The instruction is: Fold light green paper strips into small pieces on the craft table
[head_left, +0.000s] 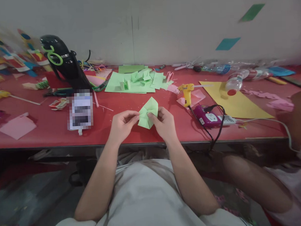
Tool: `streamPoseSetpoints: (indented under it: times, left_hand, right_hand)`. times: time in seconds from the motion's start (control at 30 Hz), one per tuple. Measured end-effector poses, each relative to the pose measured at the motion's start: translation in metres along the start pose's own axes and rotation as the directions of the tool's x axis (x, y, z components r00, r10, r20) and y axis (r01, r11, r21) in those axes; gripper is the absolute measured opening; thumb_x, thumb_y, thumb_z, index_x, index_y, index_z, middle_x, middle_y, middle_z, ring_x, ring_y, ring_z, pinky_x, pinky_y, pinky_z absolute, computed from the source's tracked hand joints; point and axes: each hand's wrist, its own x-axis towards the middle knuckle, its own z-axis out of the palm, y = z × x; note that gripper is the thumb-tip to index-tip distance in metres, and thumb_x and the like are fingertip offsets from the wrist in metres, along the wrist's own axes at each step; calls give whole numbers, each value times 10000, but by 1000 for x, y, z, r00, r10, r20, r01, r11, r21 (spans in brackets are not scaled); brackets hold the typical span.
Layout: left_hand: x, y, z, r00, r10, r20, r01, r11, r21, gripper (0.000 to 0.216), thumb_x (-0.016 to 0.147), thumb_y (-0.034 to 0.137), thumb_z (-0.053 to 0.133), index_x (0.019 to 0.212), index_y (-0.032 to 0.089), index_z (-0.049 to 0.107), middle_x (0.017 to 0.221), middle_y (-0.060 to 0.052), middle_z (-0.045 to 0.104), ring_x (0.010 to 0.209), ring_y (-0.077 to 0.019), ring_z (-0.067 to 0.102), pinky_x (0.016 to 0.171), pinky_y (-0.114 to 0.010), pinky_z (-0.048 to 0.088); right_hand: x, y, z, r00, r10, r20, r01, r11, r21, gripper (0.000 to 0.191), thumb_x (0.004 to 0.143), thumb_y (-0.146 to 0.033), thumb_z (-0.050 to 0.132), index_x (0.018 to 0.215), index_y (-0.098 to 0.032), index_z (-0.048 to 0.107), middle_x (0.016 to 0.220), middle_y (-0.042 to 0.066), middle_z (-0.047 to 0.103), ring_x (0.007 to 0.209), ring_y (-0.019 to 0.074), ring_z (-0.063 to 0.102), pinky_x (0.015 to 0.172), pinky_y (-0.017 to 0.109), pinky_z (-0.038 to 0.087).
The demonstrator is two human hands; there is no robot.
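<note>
Between my hands is a creased square of light green paper (150,108), held up just above the red table (131,135). My left hand (123,124) pinches its left corner between thumb and fingertips. On the other side my right hand (164,121) grips the right part, with the thumb pressed on the paper's middle and the fingers behind it. Beyond them lie light green sheets (112,84) with several small folded green pieces (145,75) on top.
A yellow glue gun (186,93) stands right of my hands, beside a purple power socket (207,117) with cables. Further right are yellow paper (249,104) and plastic bottles (234,83). A phone (80,110) and a black object (62,63) stand left. Another person's leg (256,181) is at right.
</note>
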Motion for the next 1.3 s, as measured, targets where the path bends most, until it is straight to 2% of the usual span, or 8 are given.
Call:
streamPoseSetpoints:
  times: [0.17,0.37,0.53,0.87,1.0,1.2,1.3]
  left_hand:
    - [0,-3,-1,1000,-17,-1,17,1000,-25,222,721,342,794,866,176,767,866,-63,768,823,-217,720,764,-311,590]
    - [2,-6,0,998,-51,-26,49,997,-64,209,717,337,797,842,171,769,829,-57,766,786,-206,717,746,-304,586]
    - [3,-7,1,996,-85,2,84,992,-95,222,725,349,787,839,160,760,816,-64,761,771,-203,712,744,-312,582]
    - [4,-6,1,999,-43,13,44,996,-72,161,737,293,763,810,158,714,791,-49,739,756,-185,697,702,-288,572]
    - [3,-4,1,999,-23,23,25,998,-54,169,748,300,758,828,162,703,822,-55,737,791,-191,698,708,-288,569]
    - [4,-7,0,999,2,38,1,996,-90,253,744,316,766,931,179,662,877,-49,730,823,-185,693,691,-274,563]
    - [4,-8,0,1000,5,14,-4,996,-94,243,751,309,754,932,176,662,898,-55,732,839,-187,694,714,-282,562]
  right_hand:
    - [0,-2,0,1000,-1,-8,2,1000,21,271,797,-429,702,917,-196,634,899,58,731,813,199,679,695,321,544]
    - [0,-4,2,996,6,88,-6,1000,4,354,710,-382,786,963,-190,629,899,47,723,798,200,673,673,309,538]
    - [0,-2,1,993,38,109,-33,998,-52,338,733,-410,763,940,-167,651,860,55,709,755,198,648,661,312,518]
    - [0,-4,4,992,50,113,-44,998,-53,292,735,-418,752,846,-179,626,762,16,658,685,162,596,597,272,473]
    - [0,-4,4,992,50,113,-46,998,-39,298,733,-423,751,851,-184,618,771,18,659,702,170,605,616,285,486]
    - [2,0,3,996,21,90,-17,999,-48,332,758,-442,727,937,-182,624,846,43,681,774,200,637,691,334,532]
    - [1,1,3,995,-34,90,37,999,-30,513,747,-434,747,1174,-214,566,1062,79,676,937,225,654,774,355,558]
